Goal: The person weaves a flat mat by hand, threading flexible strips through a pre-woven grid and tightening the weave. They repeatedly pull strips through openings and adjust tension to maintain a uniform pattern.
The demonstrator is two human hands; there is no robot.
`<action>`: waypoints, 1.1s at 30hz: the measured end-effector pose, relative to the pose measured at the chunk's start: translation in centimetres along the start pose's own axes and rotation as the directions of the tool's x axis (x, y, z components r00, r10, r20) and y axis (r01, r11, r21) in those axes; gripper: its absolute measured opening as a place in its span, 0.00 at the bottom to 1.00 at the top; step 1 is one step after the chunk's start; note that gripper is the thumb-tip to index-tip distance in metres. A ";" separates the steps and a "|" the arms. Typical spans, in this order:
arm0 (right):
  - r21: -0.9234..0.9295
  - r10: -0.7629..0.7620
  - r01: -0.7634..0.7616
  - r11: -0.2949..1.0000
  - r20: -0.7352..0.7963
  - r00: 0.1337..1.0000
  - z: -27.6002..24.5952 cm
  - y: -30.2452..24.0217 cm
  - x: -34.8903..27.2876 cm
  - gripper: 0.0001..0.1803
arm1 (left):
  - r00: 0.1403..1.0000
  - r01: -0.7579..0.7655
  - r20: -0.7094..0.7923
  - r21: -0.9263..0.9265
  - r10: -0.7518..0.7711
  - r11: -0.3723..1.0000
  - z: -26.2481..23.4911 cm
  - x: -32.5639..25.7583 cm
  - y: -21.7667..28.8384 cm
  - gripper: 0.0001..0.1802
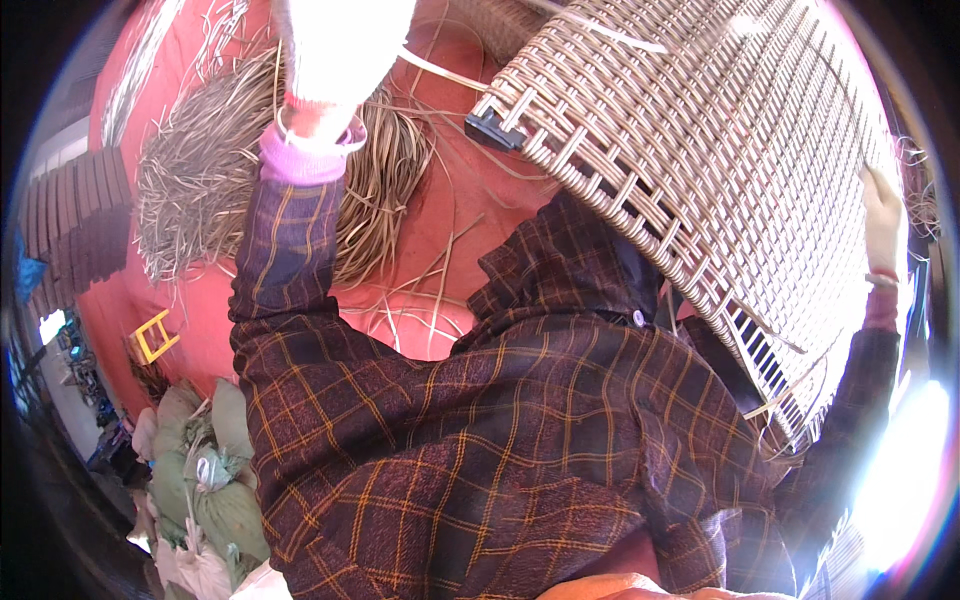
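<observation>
A large woven wicker panel in greyish-brown synthetic rattan leans across my right side, with open slots along its near edge. A black bracket shows at its left corner. My right hand, in a pale glove, grips the panel's far right edge. Stretched forward at the top, my left hand is washed out by glare and cut off by the picture's edge, so its fingers cannot be seen. A pale weaving strand runs from beside that hand to the panel's corner. Beneath my left forearm lies a bundle of brown rattan strands.
A red sheet lies under the bundle, scattered with loose strands. At the left are a yellow plastic frame, a stack of dark slats and several green sacks. Bright glare covers the lower right.
</observation>
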State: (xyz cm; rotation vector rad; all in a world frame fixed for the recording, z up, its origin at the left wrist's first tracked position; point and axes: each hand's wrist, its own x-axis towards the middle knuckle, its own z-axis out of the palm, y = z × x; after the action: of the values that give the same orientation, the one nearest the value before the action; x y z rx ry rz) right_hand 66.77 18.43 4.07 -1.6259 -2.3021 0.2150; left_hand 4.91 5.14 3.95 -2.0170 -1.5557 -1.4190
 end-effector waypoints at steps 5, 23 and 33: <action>0.411 -0.365 0.273 0.870 0.162 0.917 5.2 -24.8 0.4 0.16 | 0.961 0.094 0.266 -0.570 0.074 0.816 0.5 1.8 8.3 0.15; -0.063 0.193 -0.194 0.979 -0.015 0.981 2.2 2.4 4.5 0.22 | 0.678 -0.514 0.714 0.629 -0.173 0.583 -3.0 -1.6 -14.7 0.10; 0.429 -0.370 0.237 0.872 0.259 0.892 6.9 -29.9 1.3 0.14 | 0.843 -0.084 0.420 -0.514 0.336 0.854 3.2 3.2 6.0 0.13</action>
State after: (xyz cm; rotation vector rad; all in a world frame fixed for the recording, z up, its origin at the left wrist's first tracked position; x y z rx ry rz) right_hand 37.44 9.77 6.78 -1.0693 -2.5128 0.8708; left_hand 11.58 6.73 6.97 -2.9470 -1.1254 -1.3539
